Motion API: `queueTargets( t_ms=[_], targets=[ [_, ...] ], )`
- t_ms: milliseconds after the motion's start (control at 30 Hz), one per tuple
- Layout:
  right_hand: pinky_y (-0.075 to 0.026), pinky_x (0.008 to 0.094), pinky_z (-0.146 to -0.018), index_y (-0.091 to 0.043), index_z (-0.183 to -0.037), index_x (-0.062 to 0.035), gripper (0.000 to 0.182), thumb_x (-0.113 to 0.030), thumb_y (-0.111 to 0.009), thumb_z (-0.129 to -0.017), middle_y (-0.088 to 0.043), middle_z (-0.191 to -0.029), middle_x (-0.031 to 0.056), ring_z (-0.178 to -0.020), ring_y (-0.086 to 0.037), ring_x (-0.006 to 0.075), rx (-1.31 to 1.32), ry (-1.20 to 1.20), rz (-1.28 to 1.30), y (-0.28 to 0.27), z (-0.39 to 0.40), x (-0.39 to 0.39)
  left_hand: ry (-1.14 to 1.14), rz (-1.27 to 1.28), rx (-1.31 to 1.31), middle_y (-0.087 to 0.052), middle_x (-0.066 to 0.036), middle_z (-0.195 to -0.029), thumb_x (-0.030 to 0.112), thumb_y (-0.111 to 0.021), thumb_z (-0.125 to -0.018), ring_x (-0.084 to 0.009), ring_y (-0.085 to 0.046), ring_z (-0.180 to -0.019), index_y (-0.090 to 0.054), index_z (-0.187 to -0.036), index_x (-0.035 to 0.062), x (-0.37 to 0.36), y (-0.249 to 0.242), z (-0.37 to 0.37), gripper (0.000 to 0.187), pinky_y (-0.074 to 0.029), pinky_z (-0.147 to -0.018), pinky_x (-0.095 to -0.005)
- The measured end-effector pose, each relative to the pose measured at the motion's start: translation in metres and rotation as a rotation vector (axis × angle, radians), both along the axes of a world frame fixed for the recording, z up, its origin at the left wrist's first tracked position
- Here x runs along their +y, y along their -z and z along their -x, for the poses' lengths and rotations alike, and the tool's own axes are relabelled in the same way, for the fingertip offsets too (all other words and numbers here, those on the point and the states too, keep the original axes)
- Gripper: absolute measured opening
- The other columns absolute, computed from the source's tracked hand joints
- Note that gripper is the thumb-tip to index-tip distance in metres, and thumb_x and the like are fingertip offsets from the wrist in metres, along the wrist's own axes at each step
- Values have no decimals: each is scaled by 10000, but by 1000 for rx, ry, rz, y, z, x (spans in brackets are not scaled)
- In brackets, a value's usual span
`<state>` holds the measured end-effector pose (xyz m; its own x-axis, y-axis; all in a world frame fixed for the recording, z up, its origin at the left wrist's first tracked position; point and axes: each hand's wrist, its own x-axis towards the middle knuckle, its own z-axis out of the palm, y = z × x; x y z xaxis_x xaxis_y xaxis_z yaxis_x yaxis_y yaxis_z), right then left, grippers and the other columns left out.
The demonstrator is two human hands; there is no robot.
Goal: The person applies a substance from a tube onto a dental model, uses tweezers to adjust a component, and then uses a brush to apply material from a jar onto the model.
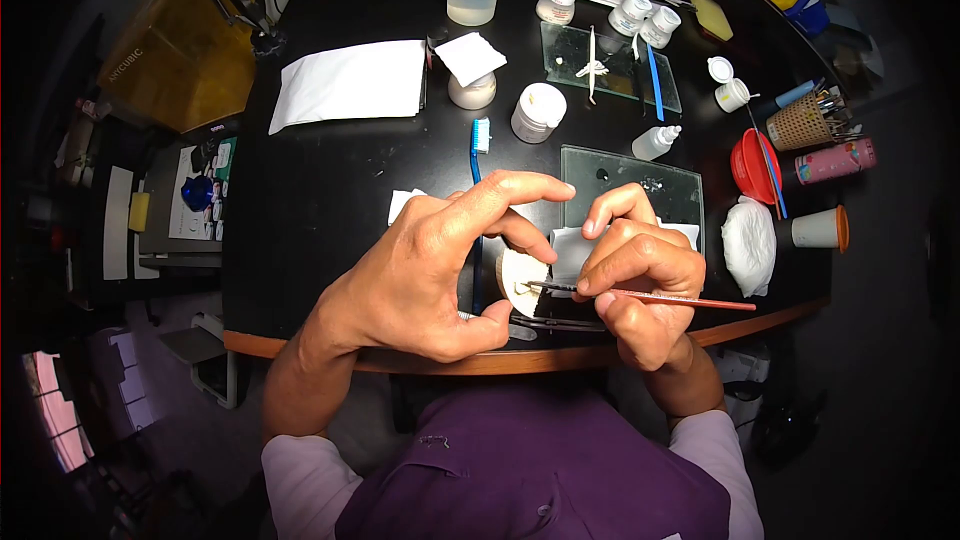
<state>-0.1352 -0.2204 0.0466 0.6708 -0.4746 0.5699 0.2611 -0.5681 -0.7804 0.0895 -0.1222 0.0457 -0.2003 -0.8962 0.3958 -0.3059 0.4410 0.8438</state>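
A cream-coloured dental cast point(514, 266) is held low over the table's front edge by my left hand point(425, 265). The thumb is at its lower left and another finger at its upper right, while the index finger stretches out above it. My right hand point(645, 275) pinches a fine brush point(690, 300) with a reddish-brown handle and dark ferrule. The brush tip meets the cast's face, where the exact contact is too small to make out. Beneath the right hand lie a white paper piece point(571, 255) and dark metal instruments point(565, 324).
A blue toothbrush point(474, 155) lies beyond my left hand. Two glass slabs point(665, 188) point(625, 75), a white jar point(538, 112), a dropper bottle point(656, 143) and a red bowl point(755, 166) stand farther out. Crumpled white tissue point(748, 245) and a cup point(818, 230) are at right.
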Motion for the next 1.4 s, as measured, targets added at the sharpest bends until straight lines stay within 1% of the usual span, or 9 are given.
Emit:
queueTargets(
  t_ms=[200,300,500,600,700,900,1000,1100,1400],
  targets=[
    [-466,405,-838,-677,-732,-30,127,-59,-609,-628,-663,-672,57,-742,-534,230,-44,27,-40,3,5,-3,8,-34,42,-804,-116,-978,37,-739,-635,-223,-785,-900,-529,-1436,-13,1,0,0,829,-546,-839,-278],
    [-462,402,-831,-679,-732,-27,131,-66,-608,-629,-667,-671,55,-753,-531,230,-12,40,-46,2,2,1,2,-27,27,-804,-115,-974,37,-740,-633,-221,-785,-896,-531,-1433,-14,1,-1,1,829,-546,-836,-278],
    [-461,398,-829,-679,-728,-27,134,-68,-603,-625,-664,-657,54,-774,-534,236,-3,48,-49,3,4,0,-5,-19,21,-802,-121,-978,42,-744,-630,-229,-781,-915,-536,-1432,-16,1,0,0,830,-543,-886,-294],
    [-462,399,-826,-670,-719,-28,125,-67,-603,-621,-667,-660,58,-767,-531,234,-26,57,-49,2,4,-1,-5,-41,38,-801,-121,-983,43,-745,-631,-233,-780,-928,-535,-1432,-18,1,-1,0,830,-540,-909,-302],
    [-461,398,-833,-661,-709,-30,117,-66,-598,-617,-664,-656,59,-755,-526,230,-22,64,-48,1,2,1,-5,-8,23,-801,-121,-986,43,-745,-632,-235,-780,-931,-535,-1433,-18,0,0,0,830,-538,-927,-307],
    [-464,405,-858,-660,-708,-35,123,-64,-594,-609,-650,-644,54,-735,-533,225,-28,55,-25,2,3,0,-2,-57,50,-801,-119,-988,45,-745,-632,-239,-780,-937,-534,-1433,-15,2,-2,0,831,-527,-969,-314],
    [-463,411,-857,-656,-708,-35,120,-69,-596,-609,-649,-648,56,-737,-535,224,-5,28,-14,1,4,0,4,-11,34,-800,-117,-988,45,-746,-630,-243,-780,-941,-535,-1435,-12,0,0,0,833,-533,-962,-313],
    [-459,415,-856,-655,-711,-36,122,-68,-598,-608,-649,-652,56,-733,-531,221,-24,21,-23,3,6,-1,2,-19,21,-799,-116,-989,46,-749,-629,-248,-778,-941,-535,-1437,-8,1,0,-1,838,-539,-946,-315],
    [-467,387,-823,-685,-737,-35,149,-60,-615,-607,-666,-684,56,-845,-554,266,20,61,29,0,2,2,11,-13,24,-795,-118,-989,43,-757,-635,-243,-774,-930,-532,-1443,-8,0,0,0,841,-546,-906,-315]
  ],
)
